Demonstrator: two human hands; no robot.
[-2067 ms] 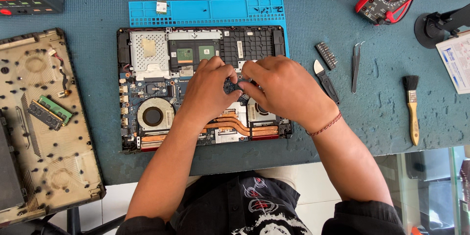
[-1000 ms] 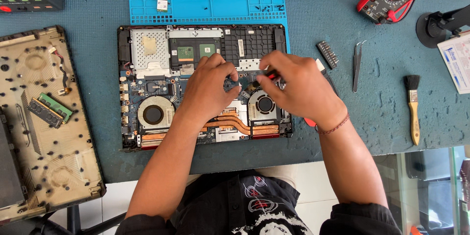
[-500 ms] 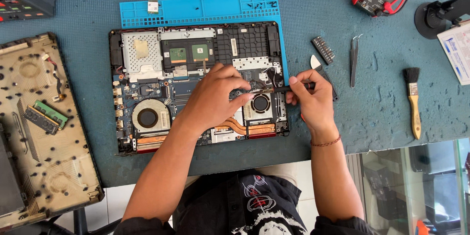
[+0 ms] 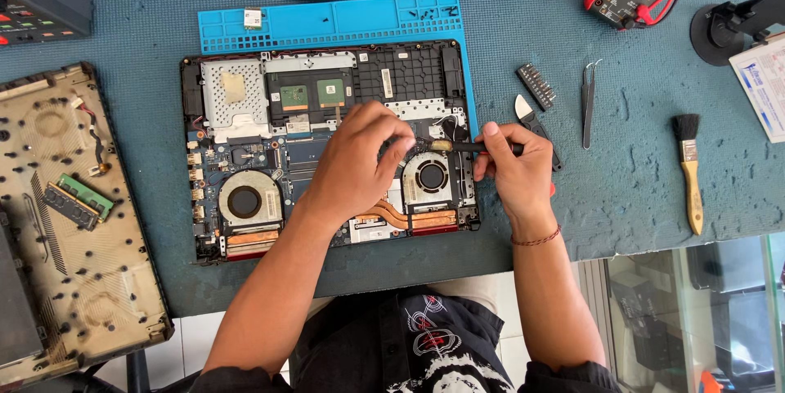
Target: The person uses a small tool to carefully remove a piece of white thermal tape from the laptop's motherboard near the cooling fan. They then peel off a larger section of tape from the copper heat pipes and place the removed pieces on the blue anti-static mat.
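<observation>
Right hand (image 4: 513,166) now off board, shifted past laptop's right edge since two seconds back; left hand (image 4: 356,166) stays put. Opened laptop (image 4: 245,127) lies on blue mat (image 4: 327,21). Left hand curled, fingertips pressing board just left of right fan (image 4: 431,178). Right hand pinched shut on dark slim tool (image 4: 462,146); long axis horizontal, tip pointing left, just above right fan, nearly meeting left fingertips.

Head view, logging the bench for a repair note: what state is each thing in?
Laptop: opened, fans and board exposed.
Bottom cover: off, lying inside-up at the left.
Memory sticks: out, lying on the cover.
Left hand: resting on the board.
Right hand: grip on a thin black tool.
Brush: lying unused.
</observation>
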